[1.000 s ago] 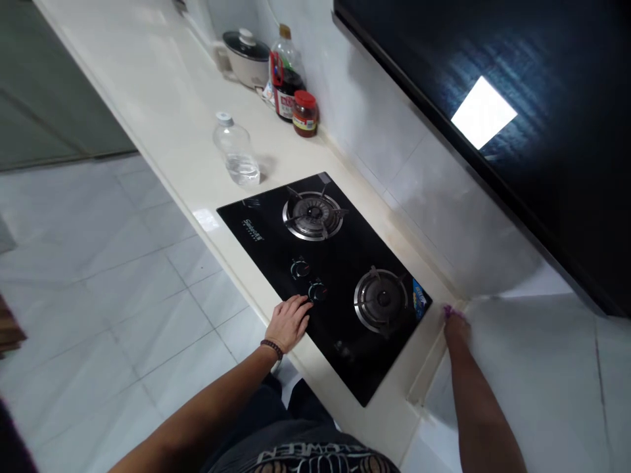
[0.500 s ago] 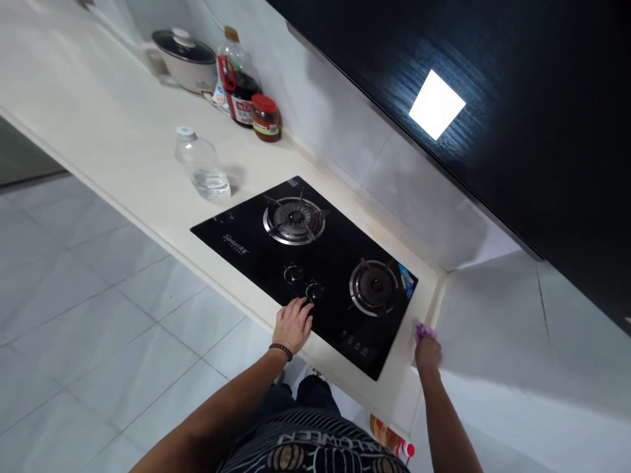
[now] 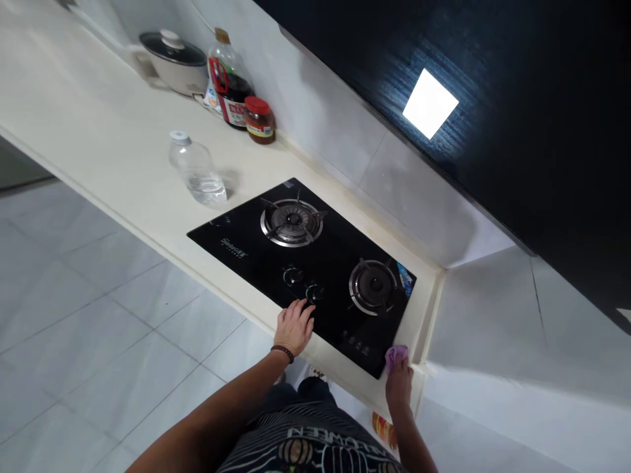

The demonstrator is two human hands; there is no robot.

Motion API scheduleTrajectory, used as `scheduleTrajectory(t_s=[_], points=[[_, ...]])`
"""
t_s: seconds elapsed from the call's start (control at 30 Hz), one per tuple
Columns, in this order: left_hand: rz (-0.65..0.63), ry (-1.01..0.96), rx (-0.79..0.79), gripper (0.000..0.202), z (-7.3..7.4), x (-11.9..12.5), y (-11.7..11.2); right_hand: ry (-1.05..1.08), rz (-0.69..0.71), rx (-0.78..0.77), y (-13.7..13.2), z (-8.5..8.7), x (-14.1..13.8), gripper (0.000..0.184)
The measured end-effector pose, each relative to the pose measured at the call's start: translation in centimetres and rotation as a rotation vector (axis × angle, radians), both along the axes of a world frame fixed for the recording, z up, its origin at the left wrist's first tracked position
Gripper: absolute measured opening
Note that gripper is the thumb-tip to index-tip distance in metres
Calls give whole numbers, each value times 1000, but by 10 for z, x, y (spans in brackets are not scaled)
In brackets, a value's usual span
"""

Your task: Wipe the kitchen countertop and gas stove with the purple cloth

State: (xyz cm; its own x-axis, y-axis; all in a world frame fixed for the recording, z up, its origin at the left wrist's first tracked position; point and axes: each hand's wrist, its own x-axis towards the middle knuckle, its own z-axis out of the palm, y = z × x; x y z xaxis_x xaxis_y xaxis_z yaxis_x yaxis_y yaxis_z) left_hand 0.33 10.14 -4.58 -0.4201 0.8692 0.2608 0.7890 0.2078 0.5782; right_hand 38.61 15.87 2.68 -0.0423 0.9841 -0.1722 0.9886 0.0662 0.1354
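A black glass gas stove (image 3: 256, 240) with two burners is set into the cream countertop (image 3: 108, 157). My left hand (image 3: 294, 325) lies flat on the stove's front edge, fingers spread, just below the nearer of two knobs (image 3: 315, 292). My right hand (image 3: 398, 378) presses a small purple cloth (image 3: 396, 355) onto the counter at the stove's front right corner, close to the side wall. The right burner (image 3: 373, 286) lies just beyond that cloth.
A clear plastic water bottle (image 3: 196, 167) stands left of the stove. A rice cooker (image 3: 172, 60), a dark sauce bottle (image 3: 229, 82) and a red-lidded jar (image 3: 259, 119) line the back wall. A dark range hood (image 3: 468, 92) hangs overhead. White floor tiles (image 3: 98, 328) lie to the left.
My right hand has slid the purple cloth from the back right corner along the stove's right side toward the front edge. The left hand has stayed by the knobs. The view shifted.
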Motion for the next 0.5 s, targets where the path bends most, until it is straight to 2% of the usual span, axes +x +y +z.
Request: scheduleTrajectory(t_s=[0.07, 0.13, 0.37, 0.5], points=[[-2, 11, -5, 44, -1, -1, -1, -86, -28, -28, 8, -8, -8, 67], [2, 27, 2, 43, -3, -1, -1, -134, -34, -57, 35, -6, -13, 69], [26, 92, 35, 41, -8, -1, -3, -165, 19, -33, 180, 28, -17, 65], [43, 90, 40, 39, -11, -1, -5, -165, 60, -27, 251, 43, -20, 59]])
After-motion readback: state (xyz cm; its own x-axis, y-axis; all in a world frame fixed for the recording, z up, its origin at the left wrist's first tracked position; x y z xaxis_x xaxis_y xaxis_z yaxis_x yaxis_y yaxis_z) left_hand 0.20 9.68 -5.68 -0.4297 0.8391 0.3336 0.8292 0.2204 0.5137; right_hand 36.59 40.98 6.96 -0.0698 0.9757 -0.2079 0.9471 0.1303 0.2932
